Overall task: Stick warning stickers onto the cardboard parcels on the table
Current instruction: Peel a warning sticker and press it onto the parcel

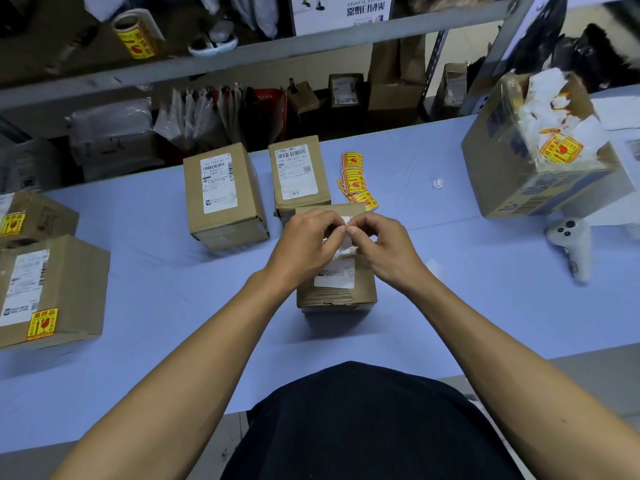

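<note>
A small white slip [347, 221] is pinched between the fingertips of the left hand [304, 244] and right hand [381, 249], just above the near parcel [337, 292]. Loose stickers [355, 181] lie just beyond on the table [156, 306], beside two unstickered parcels [223, 195]; stickered parcels [52, 292] sit far left, a big box [519, 168] and controller [571, 244] right.

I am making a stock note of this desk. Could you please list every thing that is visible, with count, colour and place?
cardboard parcels: five, brown; three centre, two left with stickers
warning stickers: loose strip, yellow-red, beside centre parcels
sticker roll: one, yellow-red, shelf
open carton: one, brown-blue, right
controller: one, white, right
table: one, pale blue
left hand, right hand: pinching a white piece over the nearest parcel
</note>
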`<state>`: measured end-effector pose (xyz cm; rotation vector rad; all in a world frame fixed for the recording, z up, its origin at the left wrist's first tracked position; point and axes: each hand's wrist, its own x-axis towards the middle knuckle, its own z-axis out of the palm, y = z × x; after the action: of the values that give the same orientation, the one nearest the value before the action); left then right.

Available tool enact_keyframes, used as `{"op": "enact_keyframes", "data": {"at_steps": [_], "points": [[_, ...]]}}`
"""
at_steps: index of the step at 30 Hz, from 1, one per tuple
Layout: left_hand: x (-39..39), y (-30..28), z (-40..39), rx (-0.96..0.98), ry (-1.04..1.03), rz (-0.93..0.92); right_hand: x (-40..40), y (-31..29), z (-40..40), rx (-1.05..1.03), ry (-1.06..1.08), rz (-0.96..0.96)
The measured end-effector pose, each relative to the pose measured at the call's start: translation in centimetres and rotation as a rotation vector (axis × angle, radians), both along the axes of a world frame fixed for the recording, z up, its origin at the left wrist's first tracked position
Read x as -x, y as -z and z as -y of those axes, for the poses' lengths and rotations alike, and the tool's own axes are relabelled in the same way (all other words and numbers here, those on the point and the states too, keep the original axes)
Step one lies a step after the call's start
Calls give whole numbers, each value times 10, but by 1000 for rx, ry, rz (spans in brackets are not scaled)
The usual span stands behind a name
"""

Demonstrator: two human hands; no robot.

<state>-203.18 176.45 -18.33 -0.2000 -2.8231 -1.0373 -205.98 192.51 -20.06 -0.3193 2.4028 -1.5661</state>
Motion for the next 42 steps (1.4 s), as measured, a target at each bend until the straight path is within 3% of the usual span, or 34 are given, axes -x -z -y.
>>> {"op": "enact_keyframes", "data": {"at_steps": [12, 22, 42], "points": [[-3, 2, -11, -41, -38, -48, -4, -4, 4, 42, 153, 25], [-2, 2, -10, -38, -35, -74, -4, -5, 2, 138, 131, 74], [2, 3, -7, -68, -5, -37, -4, -2, -2, 106, 86, 13]]}}
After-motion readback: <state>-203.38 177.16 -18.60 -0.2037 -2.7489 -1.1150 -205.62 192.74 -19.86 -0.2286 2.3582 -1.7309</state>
